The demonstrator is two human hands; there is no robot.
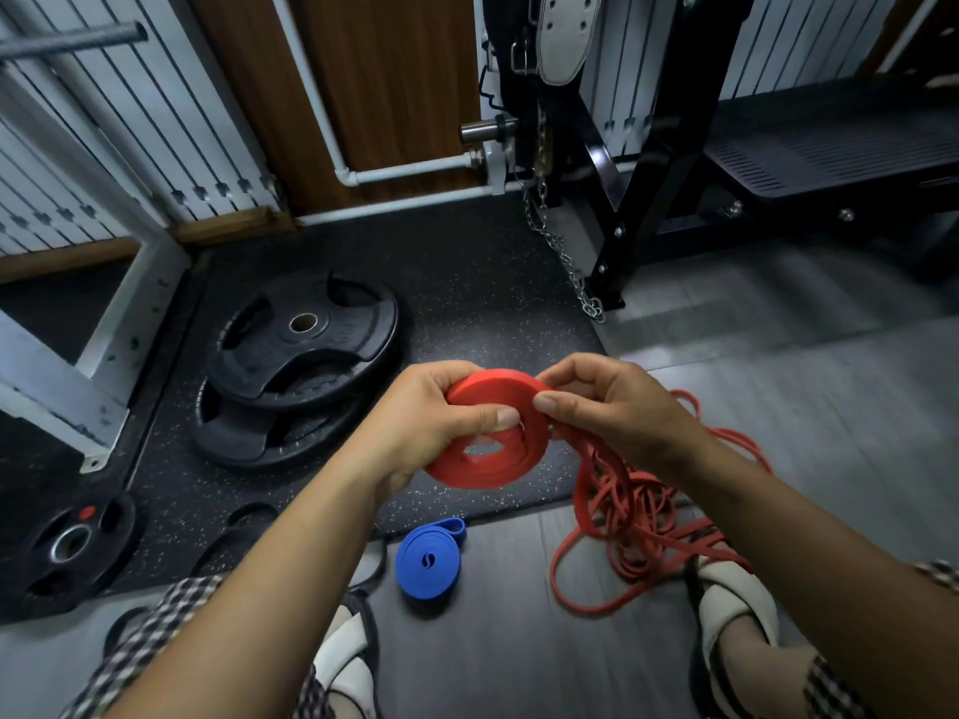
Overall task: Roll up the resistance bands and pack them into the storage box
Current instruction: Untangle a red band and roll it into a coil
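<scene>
A red resistance band roll (493,459) is held up in front of me above the floor. My left hand (436,422) grips its left side, thumb on top of the coil. My right hand (607,407) pinches the roll's right edge where the loose band feeds in. From there the band trails down into a tangled red pile (638,516) on the floor by my right foot. A rolled blue resistance band (428,560) lies on the floor between my feet. No storage box is in view.
Two stacked black weight plates (296,365) lie on the speckled rubber mat, a smaller plate (67,547) at the left. A black bench frame (674,189) with a hanging chain (565,262) stands at the back right. A white rack leg (104,350) is at the left.
</scene>
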